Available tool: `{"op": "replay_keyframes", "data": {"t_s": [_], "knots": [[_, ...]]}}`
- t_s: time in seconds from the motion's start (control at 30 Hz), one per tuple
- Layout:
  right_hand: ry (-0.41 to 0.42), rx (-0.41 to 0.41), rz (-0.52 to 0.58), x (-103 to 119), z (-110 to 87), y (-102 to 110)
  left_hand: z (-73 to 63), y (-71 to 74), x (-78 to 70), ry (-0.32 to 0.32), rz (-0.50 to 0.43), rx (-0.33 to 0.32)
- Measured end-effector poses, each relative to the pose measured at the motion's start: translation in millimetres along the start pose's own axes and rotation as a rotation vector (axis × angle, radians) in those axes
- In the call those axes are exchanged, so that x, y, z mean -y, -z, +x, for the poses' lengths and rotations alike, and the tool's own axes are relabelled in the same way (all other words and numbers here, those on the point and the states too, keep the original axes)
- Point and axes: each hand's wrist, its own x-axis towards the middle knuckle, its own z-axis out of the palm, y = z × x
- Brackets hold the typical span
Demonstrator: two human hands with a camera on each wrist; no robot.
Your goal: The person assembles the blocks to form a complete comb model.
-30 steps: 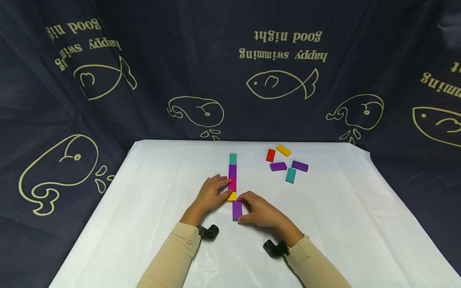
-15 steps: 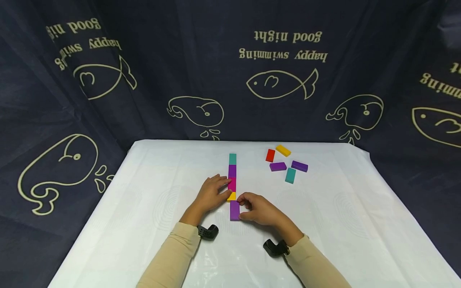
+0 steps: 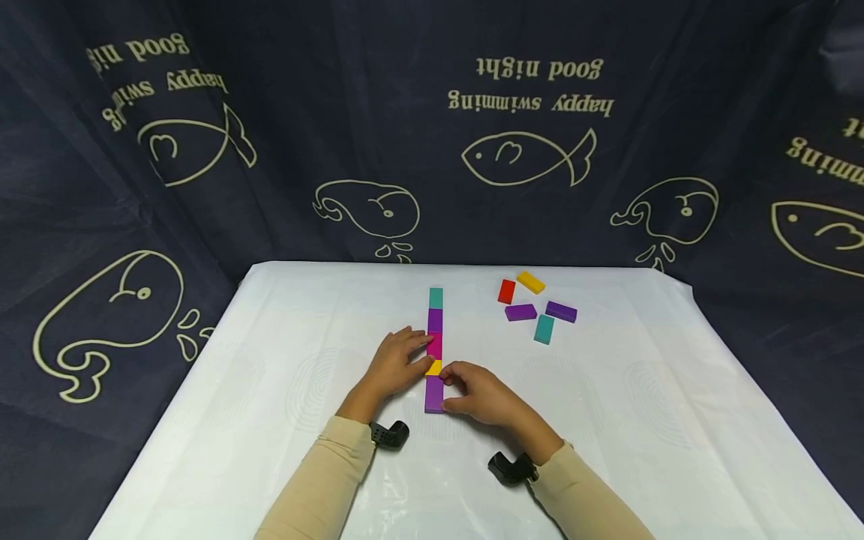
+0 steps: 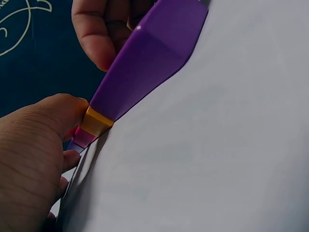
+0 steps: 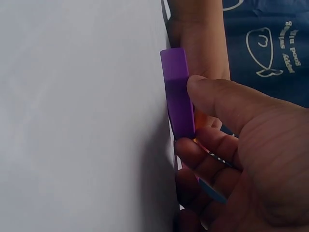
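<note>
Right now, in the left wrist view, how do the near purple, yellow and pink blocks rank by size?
1. Near purple block
2. Yellow block
3. Pink block
Nearness favours purple; true sizes are unsure.

My head view looks forward-down over the tabletop (image 3: 607,420); both close wrist views share the nearest purple block (image 4: 140,67).
</note>
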Motion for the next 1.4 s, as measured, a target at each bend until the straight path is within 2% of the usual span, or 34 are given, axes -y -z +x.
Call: {"op": "replay_keyframes", "data": {"t_s": [0.63, 0.83, 1.03, 1.13, 1.3, 1.4], "knots": [[0.011, -0.011, 0.012, 1, 0.2, 3, 1.8, -0.4, 1.1, -0.003, 0.011, 0.005], [-0.024, -0.042, 0.069, -9, -0.9, 21, 0.7, -1.0, 0.7, 0.008, 0.006, 0.003], [-0.046, -0.129, 0.083, -31, -5.8, 53, -1.1, -0.8, 1.3, -0.001, -0.033, -0.011], [-0.061, -0.183, 0.08, -44, -9.4, 69, -1.3, 2.5, -0.5, 0.038, -0.116, -0.004], [-0.108, -0.284, 0.033, -69, -15.7, 96, 0.0, 12.2, -10.4, 0.158, -0.299, 0.03], [-0.158, -0.326, 0.014, -83, -18.5, 112, -3.6, 16.7, -16.0, 0.204, -0.3, 0.088]]}}
